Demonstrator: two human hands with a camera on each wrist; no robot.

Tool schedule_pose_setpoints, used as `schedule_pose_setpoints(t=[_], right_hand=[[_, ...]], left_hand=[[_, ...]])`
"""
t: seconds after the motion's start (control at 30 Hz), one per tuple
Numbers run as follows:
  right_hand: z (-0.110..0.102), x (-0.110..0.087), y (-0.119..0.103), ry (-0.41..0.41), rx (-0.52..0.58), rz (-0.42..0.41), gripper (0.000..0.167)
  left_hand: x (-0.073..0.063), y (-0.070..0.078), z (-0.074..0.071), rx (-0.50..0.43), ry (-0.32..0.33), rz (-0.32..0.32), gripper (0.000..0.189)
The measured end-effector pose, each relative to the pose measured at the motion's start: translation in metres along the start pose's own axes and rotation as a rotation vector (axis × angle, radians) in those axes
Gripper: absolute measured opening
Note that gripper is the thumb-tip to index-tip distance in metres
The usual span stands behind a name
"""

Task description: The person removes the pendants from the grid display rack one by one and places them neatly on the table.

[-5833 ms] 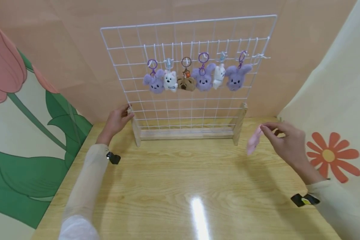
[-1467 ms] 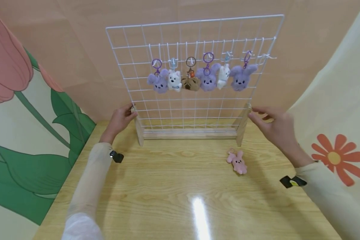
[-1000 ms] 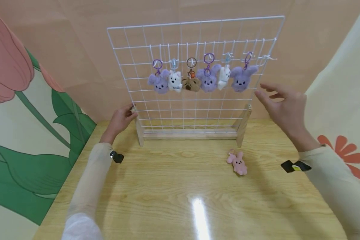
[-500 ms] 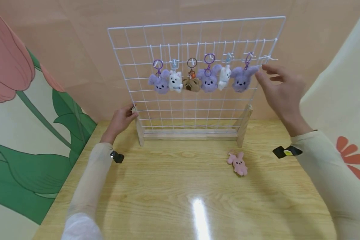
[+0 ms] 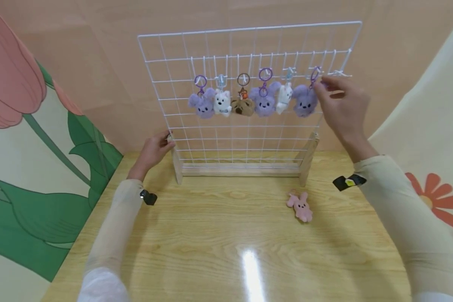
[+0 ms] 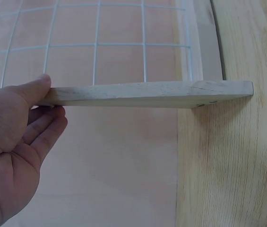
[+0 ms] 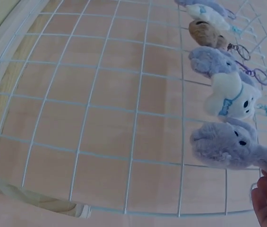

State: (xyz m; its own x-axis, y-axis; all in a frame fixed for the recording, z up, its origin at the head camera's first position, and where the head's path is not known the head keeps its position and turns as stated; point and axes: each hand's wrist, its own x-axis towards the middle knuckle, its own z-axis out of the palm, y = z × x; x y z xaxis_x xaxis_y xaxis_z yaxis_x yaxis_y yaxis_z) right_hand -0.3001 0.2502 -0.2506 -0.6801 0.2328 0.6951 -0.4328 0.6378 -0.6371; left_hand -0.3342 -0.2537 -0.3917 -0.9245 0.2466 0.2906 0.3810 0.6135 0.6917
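Observation:
In the head view, my left hand point(image 5: 154, 150) holds the top of the left wooden post point(image 5: 177, 167) of a white wire grid rack point(image 5: 241, 126). The left wrist view shows the thumb on one side of the post point(image 6: 138, 92) and the fingers on the other. At the rack's right end, my right hand point(image 5: 345, 109) pinches an ear of the rightmost purple plush keychain point(image 5: 305, 104). Its purple ring point(image 5: 315, 73) is still at the hook. In the right wrist view, the fingertips meet the ear of the purple plush point(image 7: 223, 144); part of the hand is cut off.
Purple, white and brown plush keychains, such as the brown one point(image 5: 243, 107), hang in a row on hooks. A pink bunny keychain point(image 5: 303, 208) lies on the wooden table point(image 5: 211, 235) before the right post point(image 5: 307, 161). Painted cloths stand at both sides.
The right hand laid the pink bunny keychain on the table, touched the right post, then rose to the rightmost purple keychain and took its ear. The left hand stayed on its post.

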Motion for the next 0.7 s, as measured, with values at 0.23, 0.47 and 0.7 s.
schedule_pose_setpoints(t=[0.23,0.47,0.7], right_hand=[[0.007,0.002,-0.004,0.014,-0.003,0.038,0.035],[0.011,0.008,-0.002,0.017,-0.031,0.092,0.034],[0.013,0.010,-0.005,0.017,-0.012,0.136,0.036]], left_hand=[[0.000,-0.003,0.001,0.007,-0.003,-0.003,0.056],[0.000,-0.002,0.001,0.021,0.004,0.000,0.057],[0.001,-0.004,0.000,0.029,0.003,0.000,0.057]])
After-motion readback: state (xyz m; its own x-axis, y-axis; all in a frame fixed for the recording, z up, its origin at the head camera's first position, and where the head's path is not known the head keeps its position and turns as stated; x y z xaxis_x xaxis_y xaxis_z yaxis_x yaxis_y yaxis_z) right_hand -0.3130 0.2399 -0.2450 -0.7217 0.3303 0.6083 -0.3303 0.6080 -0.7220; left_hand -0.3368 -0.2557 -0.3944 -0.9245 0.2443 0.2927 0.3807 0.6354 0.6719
